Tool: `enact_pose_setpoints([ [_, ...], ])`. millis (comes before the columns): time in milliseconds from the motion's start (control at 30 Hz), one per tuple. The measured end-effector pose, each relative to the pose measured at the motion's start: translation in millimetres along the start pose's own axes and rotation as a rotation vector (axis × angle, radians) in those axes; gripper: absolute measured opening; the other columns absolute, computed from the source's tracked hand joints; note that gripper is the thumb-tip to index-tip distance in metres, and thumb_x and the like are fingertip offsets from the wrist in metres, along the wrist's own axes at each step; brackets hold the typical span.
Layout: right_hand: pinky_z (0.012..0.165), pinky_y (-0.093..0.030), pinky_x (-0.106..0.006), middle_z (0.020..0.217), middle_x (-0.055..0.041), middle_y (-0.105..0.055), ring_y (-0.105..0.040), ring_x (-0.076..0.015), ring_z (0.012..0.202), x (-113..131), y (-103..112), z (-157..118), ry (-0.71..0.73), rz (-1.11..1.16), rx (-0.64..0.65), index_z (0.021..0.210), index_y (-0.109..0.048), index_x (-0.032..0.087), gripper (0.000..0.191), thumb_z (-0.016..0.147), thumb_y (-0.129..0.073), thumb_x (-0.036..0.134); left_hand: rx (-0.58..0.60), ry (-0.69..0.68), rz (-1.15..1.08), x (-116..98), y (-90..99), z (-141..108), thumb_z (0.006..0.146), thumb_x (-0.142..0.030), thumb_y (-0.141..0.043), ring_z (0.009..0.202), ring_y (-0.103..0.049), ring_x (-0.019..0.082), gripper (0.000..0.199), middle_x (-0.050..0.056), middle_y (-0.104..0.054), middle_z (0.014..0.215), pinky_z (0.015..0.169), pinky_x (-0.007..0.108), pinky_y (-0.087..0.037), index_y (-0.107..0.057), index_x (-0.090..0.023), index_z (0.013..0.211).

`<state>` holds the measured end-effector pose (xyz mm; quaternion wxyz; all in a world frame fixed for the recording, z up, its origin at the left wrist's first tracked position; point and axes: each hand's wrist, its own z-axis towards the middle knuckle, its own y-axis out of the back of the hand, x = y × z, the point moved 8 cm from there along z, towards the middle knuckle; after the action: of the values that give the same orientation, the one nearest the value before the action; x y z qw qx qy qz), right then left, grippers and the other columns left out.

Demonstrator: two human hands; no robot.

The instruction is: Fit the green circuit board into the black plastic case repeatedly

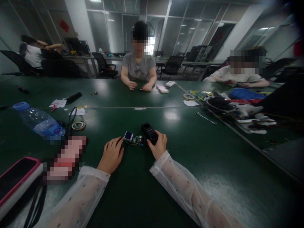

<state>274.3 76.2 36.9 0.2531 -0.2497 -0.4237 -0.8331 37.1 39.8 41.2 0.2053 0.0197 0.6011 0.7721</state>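
Note:
A small green circuit board (137,140) with a little square screen (128,136) at its left end lies on the dark green table (180,190). My left hand (111,155) rests beside it, fingers stretched out, fingertips at the screen's left edge. Just right of the board, my right hand (159,144) grips a black handheld device case (149,132) between thumb and fingers. The case is tilted, its front with a small dark window facing up. The lower end of the case is partly hidden by my fingers.
At left are a tipped water bottle (45,122), a blurred pink item (67,158), a pink-rimmed device (19,177) and a beaded bracelet (79,125). A wrench (206,118) and piled cables (228,107) lie right. One person (139,66) sits opposite, another (237,74) farther right.

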Motion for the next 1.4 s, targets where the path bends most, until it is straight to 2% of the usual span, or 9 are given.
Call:
enact_pose_setpoints([
  [367,0.088,-0.042,-0.051,0.109,-0.0136,-0.049,-0.046,-0.0303,0.103,0,0,-1,-0.001,0.018,0.006,0.116,-0.046,0.016,0.045,0.076,-0.060,0.029,0.012,0.002,0.001,-1,1.5,1,0.094,-0.029,-0.038,0.126,-0.041,0.027,0.042,0.011,-0.047,0.137,0.102,0.049,-0.036,-0.040,-0.021,0.136],
  [533,0.088,-0.042,-0.051,0.108,-0.0132,-0.051,-0.048,-0.0302,0.102,-2,2,0,0.006,0.052,-0.030,0.118,-0.045,0.017,0.044,0.079,-0.058,0.030,-0.007,-0.001,0.013,-2,1.5,1,0.094,-0.027,-0.038,0.124,-0.043,0.027,0.041,0.011,-0.048,0.135,0.101,0.048,-0.037,-0.042,-0.021,0.134],
  [700,0.090,-0.044,-0.049,0.114,-0.0133,-0.050,-0.050,-0.0284,0.107,14,15,0,0.039,0.145,-0.069,0.125,-0.041,0.018,0.047,0.083,-0.056,0.032,-0.005,0.005,0.005,0,-0.6,1,0.094,-0.028,-0.038,0.125,-0.042,0.027,0.042,0.011,-0.048,0.135,0.102,0.048,-0.036,-0.041,-0.021,0.135],
  [933,0.097,-0.044,-0.049,0.122,-0.0132,-0.048,-0.049,-0.0267,0.115,54,16,-7,0.232,0.298,0.092,0.134,-0.034,0.021,0.052,0.087,-0.054,0.030,-0.006,0.007,-0.010,-1,1.4,0,0.094,-0.028,-0.038,0.125,-0.042,0.027,0.041,0.011,-0.048,0.135,0.102,0.048,-0.036,-0.041,-0.022,0.135],
  [1067,0.097,-0.044,-0.051,0.123,-0.0124,-0.048,-0.048,-0.0272,0.116,58,9,-10,0.268,0.284,0.179,0.136,-0.033,0.023,0.053,0.088,-0.053,0.030,-0.026,0.001,-0.013,-2,3.5,-1,0.094,-0.026,-0.038,0.124,-0.043,0.027,0.041,0.011,-0.049,0.134,0.101,0.048,-0.036,-0.041,-0.022,0.135],
  [1400,0.099,-0.044,-0.051,0.123,-0.0121,-0.047,-0.047,-0.0270,0.117,63,1,-13,0.323,0.289,0.248,0.138,-0.031,0.024,0.053,0.089,-0.052,0.026,-0.024,-0.006,-0.006,-3,3.6,0,0.094,-0.026,-0.039,0.124,-0.043,0.027,0.040,0.011,-0.048,0.134,0.101,0.047,-0.036,-0.042,-0.021,0.134],
])
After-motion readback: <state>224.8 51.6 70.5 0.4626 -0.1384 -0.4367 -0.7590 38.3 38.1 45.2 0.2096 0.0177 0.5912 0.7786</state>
